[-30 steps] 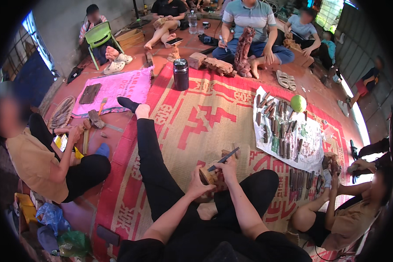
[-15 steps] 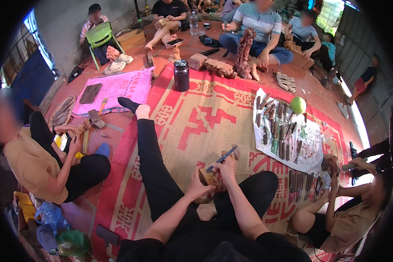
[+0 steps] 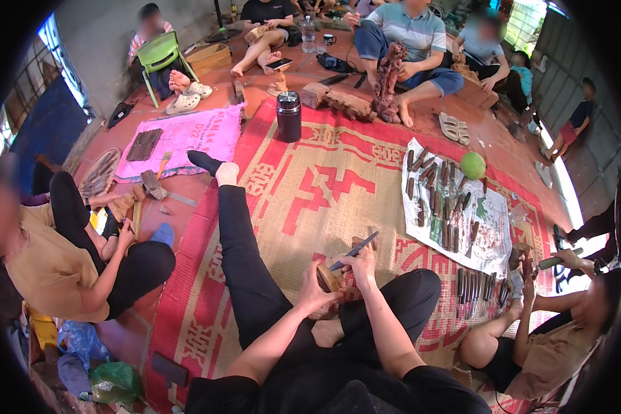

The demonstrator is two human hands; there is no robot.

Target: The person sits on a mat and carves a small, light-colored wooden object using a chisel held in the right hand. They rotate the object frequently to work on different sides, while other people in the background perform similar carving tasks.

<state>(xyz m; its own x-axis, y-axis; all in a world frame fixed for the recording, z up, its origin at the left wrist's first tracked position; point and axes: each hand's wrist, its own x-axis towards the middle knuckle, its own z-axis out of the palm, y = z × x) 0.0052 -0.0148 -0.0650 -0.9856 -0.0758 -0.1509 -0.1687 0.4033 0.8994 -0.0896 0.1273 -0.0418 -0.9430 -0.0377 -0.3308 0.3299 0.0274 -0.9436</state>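
Both of my hands are together over my lap, on a piece of carved wood. My left hand [image 3: 311, 290] is wrapped round the light-brown wood piece [image 3: 330, 279]; its lower part is partly hidden by my fingers. In my right hand [image 3: 360, 268] is a long, flat, dark file [image 3: 362, 243], held slantwise. Its lower end lies against the wood and its upper end points away to the right. My bent right leg and bare foot [image 3: 326, 333] are just below the work.
I sit on a red and tan woven mat [image 3: 310, 165]. Right of me, carving tools [image 3: 448, 214] lie on a white sheet with a green fruit [image 3: 472, 165]; more tools [image 3: 475, 286] lie nearer. A dark flask [image 3: 288, 117] stands ahead. Co-workers sit left, right and opposite.
The file has shifted slightly down along the wood in my right hand. My left hand keeps its hold. The co-worker on the left has moved their hands apart around a wood block.
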